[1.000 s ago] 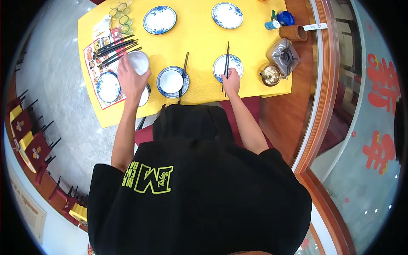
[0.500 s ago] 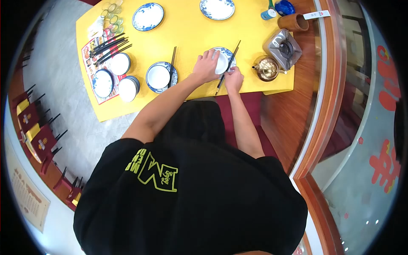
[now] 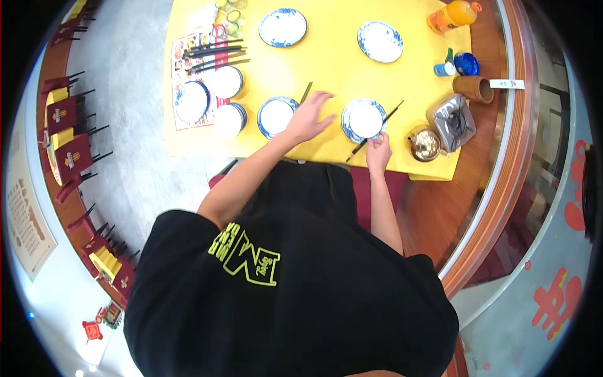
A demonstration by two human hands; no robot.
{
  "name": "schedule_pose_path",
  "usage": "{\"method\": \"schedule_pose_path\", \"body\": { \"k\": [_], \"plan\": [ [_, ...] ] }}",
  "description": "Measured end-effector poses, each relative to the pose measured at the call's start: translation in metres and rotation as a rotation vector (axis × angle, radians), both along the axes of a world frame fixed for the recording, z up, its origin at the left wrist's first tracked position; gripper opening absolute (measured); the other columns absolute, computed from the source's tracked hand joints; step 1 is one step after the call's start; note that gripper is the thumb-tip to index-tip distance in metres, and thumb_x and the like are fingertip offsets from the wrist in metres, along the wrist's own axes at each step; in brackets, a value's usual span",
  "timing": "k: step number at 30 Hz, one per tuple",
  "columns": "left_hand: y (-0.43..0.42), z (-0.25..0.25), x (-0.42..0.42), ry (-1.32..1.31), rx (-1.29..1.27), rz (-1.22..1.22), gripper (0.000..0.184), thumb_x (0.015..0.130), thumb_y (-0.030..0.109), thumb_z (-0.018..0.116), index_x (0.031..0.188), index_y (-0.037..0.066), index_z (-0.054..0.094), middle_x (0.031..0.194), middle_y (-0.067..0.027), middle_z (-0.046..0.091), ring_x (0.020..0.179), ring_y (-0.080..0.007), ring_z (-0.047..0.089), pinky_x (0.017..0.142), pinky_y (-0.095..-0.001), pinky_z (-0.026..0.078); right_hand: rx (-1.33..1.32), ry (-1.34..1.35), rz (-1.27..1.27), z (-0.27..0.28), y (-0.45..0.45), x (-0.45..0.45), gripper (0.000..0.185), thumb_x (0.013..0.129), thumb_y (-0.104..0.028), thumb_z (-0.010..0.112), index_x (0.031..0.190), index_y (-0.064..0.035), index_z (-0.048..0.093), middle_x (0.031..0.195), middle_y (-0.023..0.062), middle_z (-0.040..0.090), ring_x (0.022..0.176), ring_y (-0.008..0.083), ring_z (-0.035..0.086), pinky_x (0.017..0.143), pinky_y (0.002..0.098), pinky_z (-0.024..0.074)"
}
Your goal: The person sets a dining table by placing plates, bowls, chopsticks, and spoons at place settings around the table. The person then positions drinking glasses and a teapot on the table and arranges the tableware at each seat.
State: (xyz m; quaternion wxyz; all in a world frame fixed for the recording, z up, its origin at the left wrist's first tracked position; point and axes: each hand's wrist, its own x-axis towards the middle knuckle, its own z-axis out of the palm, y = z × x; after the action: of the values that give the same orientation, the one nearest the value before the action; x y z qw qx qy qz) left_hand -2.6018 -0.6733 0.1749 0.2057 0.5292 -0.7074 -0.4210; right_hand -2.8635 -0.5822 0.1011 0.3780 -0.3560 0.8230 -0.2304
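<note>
My left hand [image 3: 309, 118] is raised over the yellow table, fingers apart and holding nothing, between two place settings. Beneath its fingers lies part of a pair of chopsticks [image 3: 306, 92], beside a white bowl [image 3: 275, 117] on a blue-rimmed plate. My right hand [image 3: 379, 151] pinches the dark chopsticks [image 3: 357, 151] at the near right edge of another patterned plate [image 3: 347, 127]. On that plate sits a second white bowl [image 3: 366, 119], which partly covers the plate, and the chopsticks slant along its right side.
Stacked bowls [image 3: 230, 119], a plate stack [image 3: 191, 102] and loose chopsticks [image 3: 213, 51] are at left. At right stand a brass kettle [image 3: 424, 144], a burner [image 3: 451, 122], a wooden cup [image 3: 474, 89] and an orange bottle [image 3: 455, 16]. Two plates lie farther back.
A white bowl went from the left side onto the right plate. My left hand has since let it go and moved back left. The camera view has shifted, showing the orange bottle.
</note>
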Motion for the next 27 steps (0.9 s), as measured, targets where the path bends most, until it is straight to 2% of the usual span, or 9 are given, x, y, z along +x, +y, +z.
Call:
{"method": "schedule_pose_path", "body": {
  "k": [4, 6, 8, 10, 12, 17, 19, 22, 27],
  "plan": [
    [-0.003, 0.016, 0.107, 0.061, 0.0, 0.281, 0.057, 0.095, 0.01, 0.074, 0.147, 0.003, 0.051, 0.13, -0.0162, 0.066, 0.105, -0.0268, 0.073, 0.093, -0.0389, 0.057, -0.081, 0.179, 0.013, 0.023, -0.001, 0.012, 0.035, 0.097, -0.012, 0.071, 0.129, 0.0007, 0.06, 0.103, 0.0185, 0.072, 0.093, 0.0334, 0.071, 0.084, 0.043, 0.054],
    [-0.004, 0.017, 0.146, 0.035, -0.036, 0.384, 0.058, 0.096, 0.007, 0.071, 0.149, 0.002, 0.049, 0.126, -0.0155, 0.067, 0.098, -0.024, 0.072, 0.085, -0.0378, 0.057, -0.279, 0.23, -0.032, 0.029, -0.001, 0.022, 0.032, 0.1, -0.013, 0.067, 0.128, -0.0001, 0.06, 0.1, 0.0164, 0.066, 0.087, 0.0317, 0.065, 0.082, 0.0429, 0.0519],
    [-0.004, 0.007, 0.179, -0.079, -0.047, 0.435, 0.054, 0.098, 0.009, 0.069, 0.148, 0.002, 0.049, 0.126, -0.0163, 0.067, 0.099, -0.0258, 0.072, 0.083, -0.0388, 0.057, -0.344, 0.16, 0.018, 0.037, -0.002, 0.032, 0.028, 0.102, -0.011, 0.064, 0.127, -0.0005, 0.06, 0.077, 0.0104, 0.053, 0.072, 0.0251, 0.056, 0.07, 0.0404, 0.0479],
    [-0.007, -0.003, 0.198, -0.102, -0.128, 0.368, 0.045, 0.097, 0.009, 0.069, 0.14, 0.002, 0.058, 0.127, -0.0167, 0.067, 0.101, -0.0278, 0.072, 0.082, -0.0393, 0.058, -0.402, 0.129, 0.059, 0.048, -0.005, 0.046, 0.023, 0.102, -0.008, 0.065, 0.123, -0.0012, 0.061, 0.07, 0.0033, 0.04, 0.063, 0.0177, 0.044, 0.06, 0.0368, 0.0394],
    [-0.019, -0.003, 0.218, -0.124, -0.112, 0.374, 0.033, 0.097, 0.01, 0.069, 0.129, 0.001, 0.066, 0.123, -0.0174, 0.069, 0.103, -0.0295, 0.071, 0.083, -0.0406, 0.057, -0.421, 0.144, 0.045, 0.053, -0.007, 0.056, 0.022, 0.102, -0.008, 0.065, 0.123, -0.0013, 0.061, 0.07, 0.0028, 0.041, 0.063, 0.0166, 0.045, 0.06, 0.0357, 0.039],
    [-0.114, -0.019, 0.301, -0.187, -0.349, 0.562, 0.018, 0.099, 0.01, 0.066, 0.113, 0.0, 0.073, 0.106, -0.0179, 0.073, 0.097, -0.0338, 0.071, 0.086, -0.0429, 0.055, -0.391, 0.114, -0.047, 0.061, 0.01, 0.087, 0.021, 0.102, -0.009, 0.066, 0.122, -0.0014, 0.063, 0.07, -0.001, 0.042, 0.062, 0.0093, 0.044, 0.057, 0.0299, 0.0368],
    [-0.169, -0.042, 0.344, -0.349, -0.346, 0.598, 0.021, 0.098, 0.013, 0.065, 0.113, 0.001, 0.073, 0.106, -0.0185, 0.072, 0.1, -0.0364, 0.07, 0.089, -0.0448, 0.054, -0.362, 0.11, -0.04, 0.055, 0.017, 0.099, 0.019, 0.103, -0.008, 0.065, 0.12, -0.0013, 0.064, 0.07, -0.0002, 0.044, 0.062, 0.0103, 0.045, 0.058, 0.0305, 0.0386],
    [-0.245, -0.096, 0.408, -0.572, -0.421, 0.449, 0.03, 0.097, 0.015, 0.062, 0.124, 0.007, 0.07, 0.122, -0.0179, 0.068, 0.113, -0.0412, 0.066, 0.096, -0.0503, 0.053, -0.319, 0.102, -0.06, 0.052, 0.023, 0.125, 0.017, 0.102, -0.007, 0.066, 0.118, -0.0019, 0.066, 0.069, 0.0001, 0.046, 0.06, 0.0104, 0.047, 0.057, 0.0304, 0.0403],
    [-0.305, -0.128, 0.435, -0.84, -0.265, 0.18, 0.032, 0.099, 0.023, 0.064, 0.129, 0.013, 0.067, 0.126, -0.0146, 0.069, 0.116, -0.0373, 0.067, 0.094, -0.0548, 0.053, -0.286, 0.192, -0.066, 0.061, 0.05, 0.154, 0.015, 0.1, -0.006, 0.068, 0.114, -0.0009, 0.07, 0.073, 0.0057, 0.06, 0.061, 0.014, 0.059, 0.059, 0.0309, 0.0471]
  ]
}}
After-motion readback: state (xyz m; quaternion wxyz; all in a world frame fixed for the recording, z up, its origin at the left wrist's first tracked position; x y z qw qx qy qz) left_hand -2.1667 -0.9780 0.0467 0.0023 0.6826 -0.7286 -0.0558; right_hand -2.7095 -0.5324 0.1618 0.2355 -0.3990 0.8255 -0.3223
